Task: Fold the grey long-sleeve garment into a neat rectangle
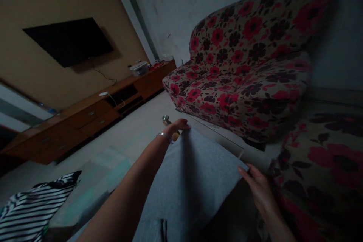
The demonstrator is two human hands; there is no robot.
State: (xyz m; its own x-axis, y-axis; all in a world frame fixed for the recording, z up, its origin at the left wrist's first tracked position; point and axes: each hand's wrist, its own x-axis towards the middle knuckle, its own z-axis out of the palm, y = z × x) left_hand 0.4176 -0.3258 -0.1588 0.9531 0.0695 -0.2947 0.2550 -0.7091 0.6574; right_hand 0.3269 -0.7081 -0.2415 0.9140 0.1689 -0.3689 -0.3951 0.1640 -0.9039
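A light grey garment (198,170) hangs stretched out in front of me, with two short dark cords near the bottom of the picture. My left hand (180,125), a silver bracelet on its wrist, pinches the garment's far left corner. At the right corner, my right hand (255,177) grips the edge between thumb and fingers. The cloth is held up between both hands, its near part running out of view below. Lower left lies a black-and-white striped garment (36,208), apart from my hands.
A floral-covered sofa (227,64) stands ahead, with another floral-covered seat (329,162) close on the right. A wooden TV cabinet (93,121) runs along the left wall below a television (69,41). Beyond my left hand is a small metallic knob (165,118).
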